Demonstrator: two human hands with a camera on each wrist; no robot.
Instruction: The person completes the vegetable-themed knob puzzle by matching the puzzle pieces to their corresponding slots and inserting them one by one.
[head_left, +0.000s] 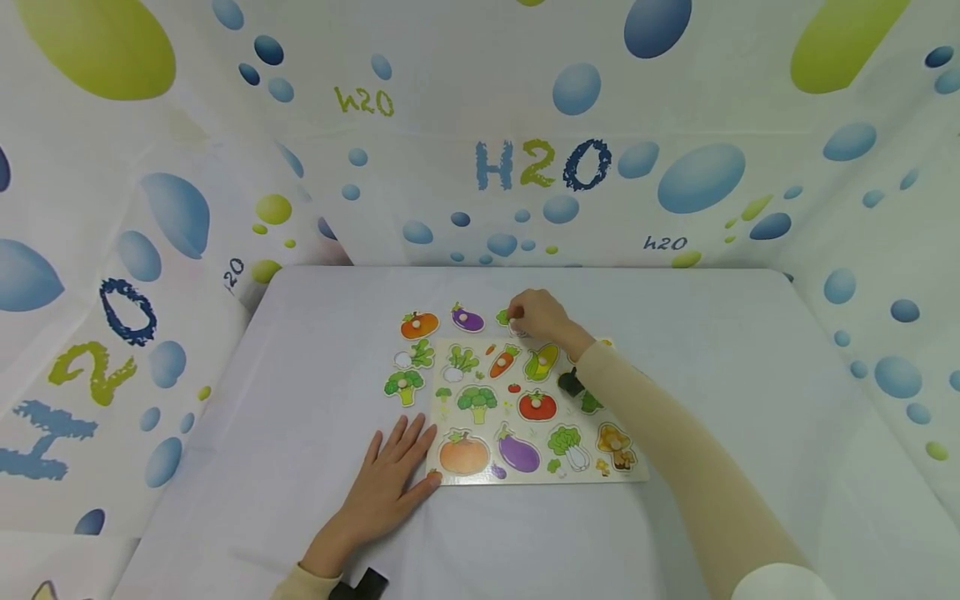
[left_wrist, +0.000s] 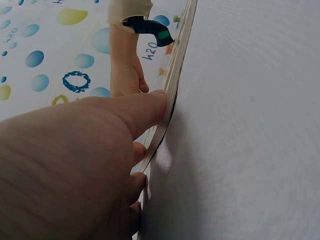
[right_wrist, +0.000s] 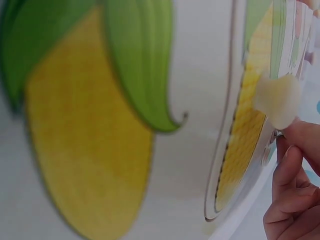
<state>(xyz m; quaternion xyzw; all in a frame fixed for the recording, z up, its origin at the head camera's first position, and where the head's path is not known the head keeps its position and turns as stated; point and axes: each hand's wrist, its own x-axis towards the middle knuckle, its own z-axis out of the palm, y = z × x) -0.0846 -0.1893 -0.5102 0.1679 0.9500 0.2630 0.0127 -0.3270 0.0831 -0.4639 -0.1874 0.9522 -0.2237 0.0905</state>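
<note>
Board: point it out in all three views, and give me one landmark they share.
Head: board below centre, slightly right.
Left wrist: only its thin edge, slanting down from the top, near centre.
Right wrist: close up, across left and middle.
Landmark: right hand, visible in all three.

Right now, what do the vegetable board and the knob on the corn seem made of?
The board looks like plywood with a glossy printed top: its edge shows pale layers, its face catches light. The knob is smooth, rounded, cream-coloured, perhaps plastic or painted wood.
</note>
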